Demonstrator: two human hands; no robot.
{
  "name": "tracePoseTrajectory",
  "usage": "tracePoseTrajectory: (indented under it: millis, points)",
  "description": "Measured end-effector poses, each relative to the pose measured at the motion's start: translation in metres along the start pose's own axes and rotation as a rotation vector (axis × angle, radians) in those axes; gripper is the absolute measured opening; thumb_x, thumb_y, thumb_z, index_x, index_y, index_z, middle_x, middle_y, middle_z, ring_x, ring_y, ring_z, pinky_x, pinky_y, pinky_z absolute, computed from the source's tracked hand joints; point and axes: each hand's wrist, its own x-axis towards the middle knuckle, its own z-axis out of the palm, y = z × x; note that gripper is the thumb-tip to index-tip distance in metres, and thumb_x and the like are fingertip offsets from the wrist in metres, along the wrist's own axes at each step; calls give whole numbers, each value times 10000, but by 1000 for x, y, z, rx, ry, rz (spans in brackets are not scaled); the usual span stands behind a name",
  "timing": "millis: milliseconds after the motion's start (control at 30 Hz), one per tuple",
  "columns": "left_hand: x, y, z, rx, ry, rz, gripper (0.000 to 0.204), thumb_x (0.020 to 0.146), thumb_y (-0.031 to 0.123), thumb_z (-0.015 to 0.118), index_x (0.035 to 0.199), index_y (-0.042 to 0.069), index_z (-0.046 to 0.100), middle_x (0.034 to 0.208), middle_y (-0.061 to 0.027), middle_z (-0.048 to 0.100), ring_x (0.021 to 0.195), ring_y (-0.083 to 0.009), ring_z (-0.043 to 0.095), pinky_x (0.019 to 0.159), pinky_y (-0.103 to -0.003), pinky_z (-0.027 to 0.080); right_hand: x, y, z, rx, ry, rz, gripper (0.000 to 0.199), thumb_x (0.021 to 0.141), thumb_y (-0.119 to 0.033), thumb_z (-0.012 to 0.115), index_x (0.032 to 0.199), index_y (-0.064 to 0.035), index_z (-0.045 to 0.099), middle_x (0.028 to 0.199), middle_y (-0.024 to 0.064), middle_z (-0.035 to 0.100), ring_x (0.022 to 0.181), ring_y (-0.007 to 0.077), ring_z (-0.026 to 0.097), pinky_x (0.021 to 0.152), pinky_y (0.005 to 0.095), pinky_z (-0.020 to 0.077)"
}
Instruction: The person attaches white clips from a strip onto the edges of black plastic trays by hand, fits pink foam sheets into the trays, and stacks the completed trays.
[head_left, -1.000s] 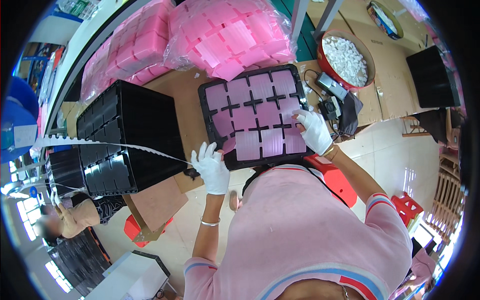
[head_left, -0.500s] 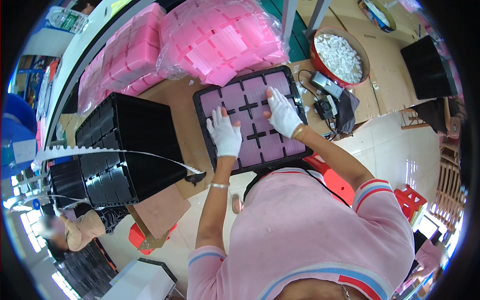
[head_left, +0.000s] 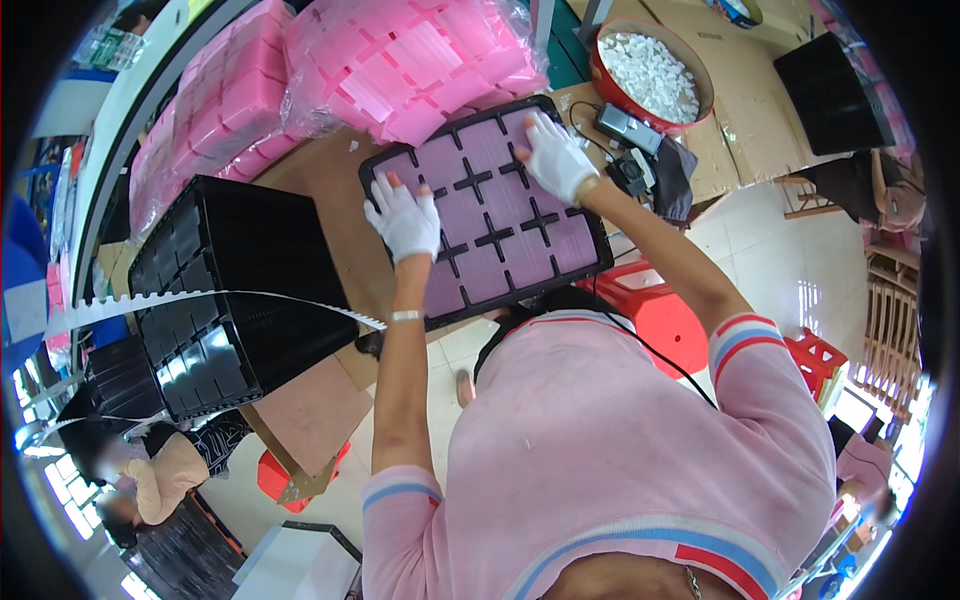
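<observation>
A black plastic tray with cross-shaped dividers lies in front of me, and pink-purple pads fill the spaces between the dividers. My left hand, in a white glove with some fingertips bare, rests with fingers apart over the tray's left side. On the far right part of the tray lies my right hand, gloved the same way, its fingers stretched toward the far rim. Neither hand holds anything that I can see.
Plastic-wrapped pink foam stacks stand behind the tray. Tall stacked black trays are at left, with a white toothed strip across them. A red tub of white pieces, a small device and a red stool are at right.
My left hand has moved to the tray's left edge, and my right hand toward the far right corner. The whole view has shifted, so the surroundings sit further left and up.
</observation>
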Motion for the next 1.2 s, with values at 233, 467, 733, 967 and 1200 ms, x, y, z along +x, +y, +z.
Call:
tracePoseTrajectory:
  millis: [233,467,733,967,1200]
  points:
    - [-162,16,-52,-94,-340,133,781,842,351,647,1443,-68,379,1536,-243,328,1433,-378,288,1165,-539,174,-182,-1,18,-54,-117,-226,637,861,-270,655,1356,69,443,1429,253,435,1363,383,391,1137,452,322]
    - [-182,8,-65,-180,-365,163,945,747,303,760,1480,-65,292,1556,-256,272,1448,-395,251,1171,-527,164,-196,-2,40,-137,-93,-315,601,763,-198,735,1270,37,514,1415,204,476,1362,344,409,1141,430,323]
    - [-168,31,-59,-113,-332,219,1128,638,457,837,1479,-56,287,1539,-245,313,1449,-366,272,1170,-532,177,-197,0,22,74,149,-504,300,726,-112,727,986,1,627,1220,172,646,1147,353,619,995,454,492]
    - [-133,-5,-157,-335,130,359,594,652,-52,609,1237,49,608,1344,-171,570,1237,-365,535,1020,-465,410,-164,-114,-149,-108,354,-739,319,655,-21,721,959,-37,623,1073,107,685,1005,285,669,909,449,491]
    - [-169,-83,-307,-539,366,-253,147,760,57,730,898,25,693,723,-81,635,615,-156,585,593,-283,480,-143,-145,-226,-52,1104,-752,342,999,-200,541,1323,-90,545,1252,180,624,1213,388,572,1105,639,263]
